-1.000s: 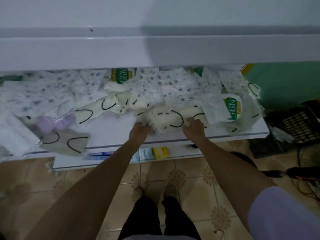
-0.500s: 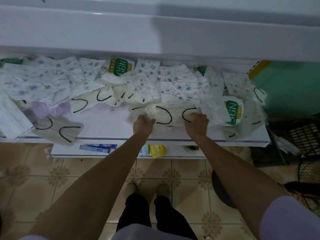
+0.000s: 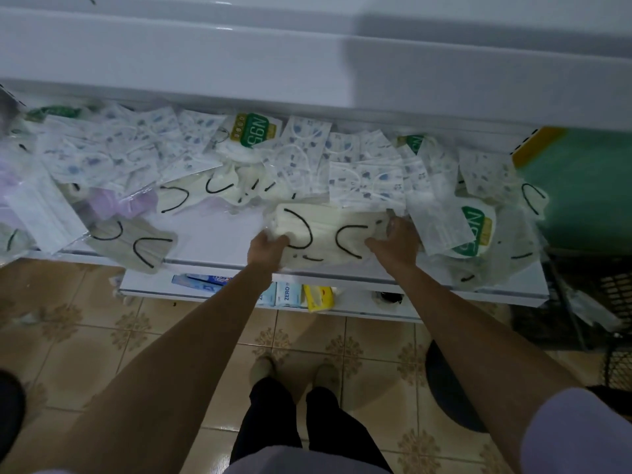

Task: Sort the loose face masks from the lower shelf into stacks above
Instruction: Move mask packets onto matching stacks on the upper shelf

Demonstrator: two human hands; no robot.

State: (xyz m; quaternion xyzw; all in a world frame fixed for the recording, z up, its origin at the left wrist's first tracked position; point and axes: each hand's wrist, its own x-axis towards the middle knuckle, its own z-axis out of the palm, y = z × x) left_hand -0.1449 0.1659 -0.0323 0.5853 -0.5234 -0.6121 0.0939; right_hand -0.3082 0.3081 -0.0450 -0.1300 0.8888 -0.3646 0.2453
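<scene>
A bundle of cream masks with black ear loops [image 3: 328, 234] lies at the front middle of the white lower shelf [image 3: 219, 241]. My left hand [image 3: 265, 246] grips its left end and my right hand [image 3: 396, 242] grips its right end. Behind it, loose packets of blue-patterned white masks [image 3: 362, 172] cover the back of the shelf. More cream masks [image 3: 208, 193] lie to the left. A grey mask with black loops [image 3: 136, 242] hangs over the front edge at the left. The white upper shelf [image 3: 307, 66] juts out above.
N95 packets with green labels lie at the back [image 3: 253, 130] and at the right [image 3: 473, 234]. A lilac packet [image 3: 116, 203] sits left. Boxes and a yellow pack [image 3: 318, 297] stand on a lower ledge. A black crate [image 3: 612, 302] stands right on the tiled floor.
Both hands have closed around the ends of the cream mask bundle and gathered it into a tighter stack. The view has tilted so the shelf sits lower in the frame.
</scene>
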